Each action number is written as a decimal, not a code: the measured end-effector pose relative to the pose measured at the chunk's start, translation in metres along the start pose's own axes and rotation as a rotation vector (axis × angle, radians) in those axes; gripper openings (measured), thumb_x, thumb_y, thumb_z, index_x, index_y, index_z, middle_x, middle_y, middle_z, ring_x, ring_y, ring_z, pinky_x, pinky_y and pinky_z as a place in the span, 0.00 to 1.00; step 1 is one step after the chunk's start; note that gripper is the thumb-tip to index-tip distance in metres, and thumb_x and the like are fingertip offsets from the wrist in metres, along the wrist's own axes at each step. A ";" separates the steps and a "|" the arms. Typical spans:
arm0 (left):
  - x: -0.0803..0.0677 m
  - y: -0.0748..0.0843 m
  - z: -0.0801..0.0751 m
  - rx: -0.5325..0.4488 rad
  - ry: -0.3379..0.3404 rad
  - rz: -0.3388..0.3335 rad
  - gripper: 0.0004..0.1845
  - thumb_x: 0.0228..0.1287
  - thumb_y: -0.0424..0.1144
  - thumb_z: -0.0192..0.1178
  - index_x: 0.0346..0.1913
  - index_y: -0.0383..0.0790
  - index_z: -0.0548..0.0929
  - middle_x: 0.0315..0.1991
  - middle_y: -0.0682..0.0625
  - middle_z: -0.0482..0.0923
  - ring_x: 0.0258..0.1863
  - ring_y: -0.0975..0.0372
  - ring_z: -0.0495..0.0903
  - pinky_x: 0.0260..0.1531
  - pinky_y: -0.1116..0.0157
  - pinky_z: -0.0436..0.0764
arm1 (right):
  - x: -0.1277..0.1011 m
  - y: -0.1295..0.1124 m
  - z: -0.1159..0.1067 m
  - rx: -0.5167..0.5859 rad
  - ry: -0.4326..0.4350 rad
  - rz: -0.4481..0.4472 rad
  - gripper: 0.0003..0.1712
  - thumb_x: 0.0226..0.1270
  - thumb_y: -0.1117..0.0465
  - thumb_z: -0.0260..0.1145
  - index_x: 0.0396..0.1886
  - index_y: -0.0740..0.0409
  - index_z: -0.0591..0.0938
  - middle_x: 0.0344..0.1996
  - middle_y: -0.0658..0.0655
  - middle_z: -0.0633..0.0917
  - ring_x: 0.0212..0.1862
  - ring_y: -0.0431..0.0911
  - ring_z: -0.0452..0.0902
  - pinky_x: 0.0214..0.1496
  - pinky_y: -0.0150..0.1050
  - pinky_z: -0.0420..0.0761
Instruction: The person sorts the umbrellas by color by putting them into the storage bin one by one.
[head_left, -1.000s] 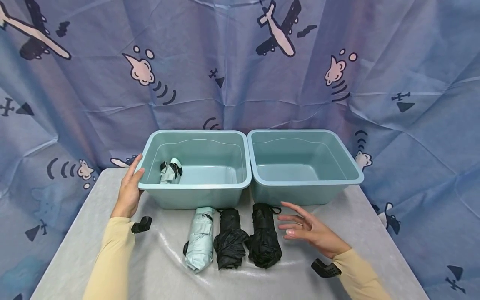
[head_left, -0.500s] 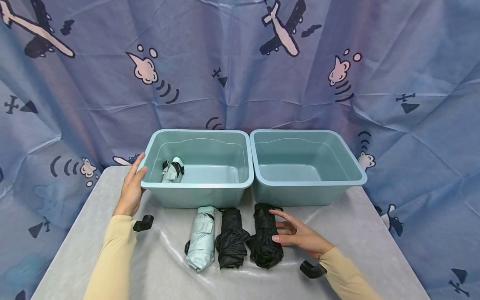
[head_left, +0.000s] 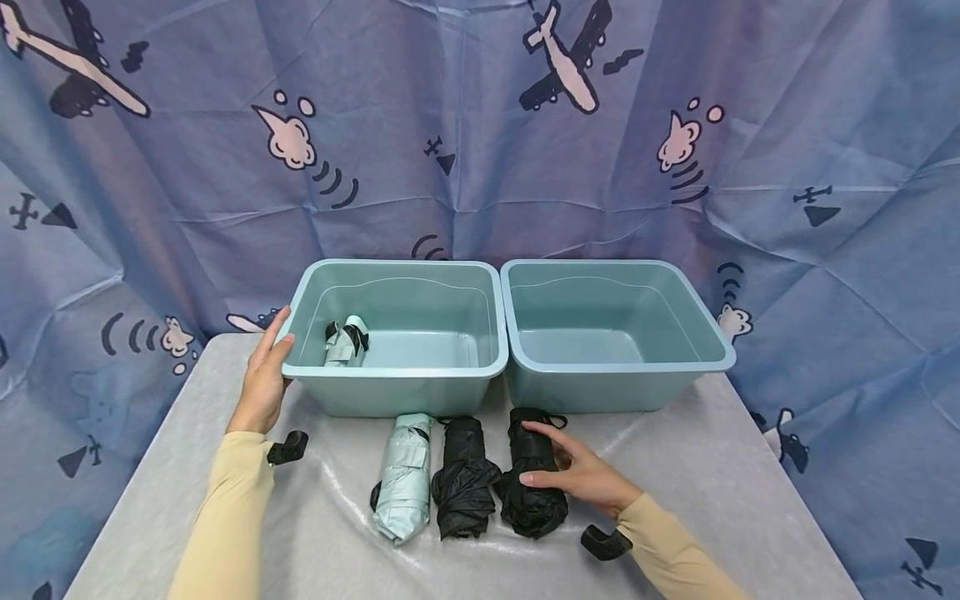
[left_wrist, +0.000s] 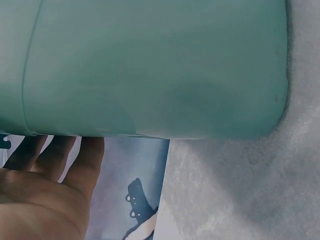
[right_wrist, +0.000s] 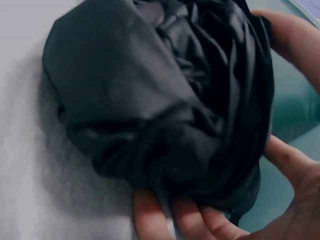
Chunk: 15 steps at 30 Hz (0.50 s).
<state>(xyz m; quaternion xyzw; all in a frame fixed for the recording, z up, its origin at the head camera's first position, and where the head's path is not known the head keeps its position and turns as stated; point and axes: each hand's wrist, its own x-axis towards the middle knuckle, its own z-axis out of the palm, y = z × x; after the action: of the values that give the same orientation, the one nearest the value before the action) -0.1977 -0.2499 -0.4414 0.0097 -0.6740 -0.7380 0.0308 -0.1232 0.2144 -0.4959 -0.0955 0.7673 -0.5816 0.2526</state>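
Note:
Three folded umbrellas lie side by side on the grey table in front of two teal bins: a mint one (head_left: 401, 479), a black one (head_left: 461, 479) and a second black umbrella (head_left: 531, 508) on the right. My right hand (head_left: 558, 467) grips that right black umbrella (right_wrist: 160, 95), fingers (right_wrist: 180, 215) under it and thumb over it. My left hand (head_left: 262, 379) rests flat with straight fingers against the left bin's outer corner (head_left: 390, 372); the left wrist view shows the hand (left_wrist: 45, 185) beside the bin wall (left_wrist: 150, 65). Another mint umbrella (head_left: 343, 343) lies inside the left bin.
The right bin (head_left: 615, 367) stands against the left one and holds nothing visible. A blue curtain printed with aeroplanes (head_left: 480, 125) hangs close behind both bins. Bare grey tabletop (head_left: 697, 467) stretches right of the umbrellas and towards the front edge.
My right hand moved left from hovering beside the right black umbrella and closed around it. The left hand and the bins have stayed put.

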 end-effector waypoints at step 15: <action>-0.001 0.000 0.000 0.001 -0.003 0.002 0.30 0.84 0.46 0.39 0.83 0.54 0.47 0.82 0.43 0.43 0.75 0.46 0.53 0.66 0.59 0.65 | 0.016 -0.015 0.025 -0.333 0.153 0.101 0.50 0.51 0.45 0.83 0.74 0.46 0.72 0.61 0.75 0.64 0.57 0.62 0.66 0.56 0.62 0.73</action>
<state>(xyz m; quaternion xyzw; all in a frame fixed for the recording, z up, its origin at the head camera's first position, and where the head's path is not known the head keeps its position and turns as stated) -0.1971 -0.2500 -0.4412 0.0080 -0.6746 -0.7375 0.0305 -0.1264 0.1823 -0.4911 -0.0528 0.8738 -0.4388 0.2029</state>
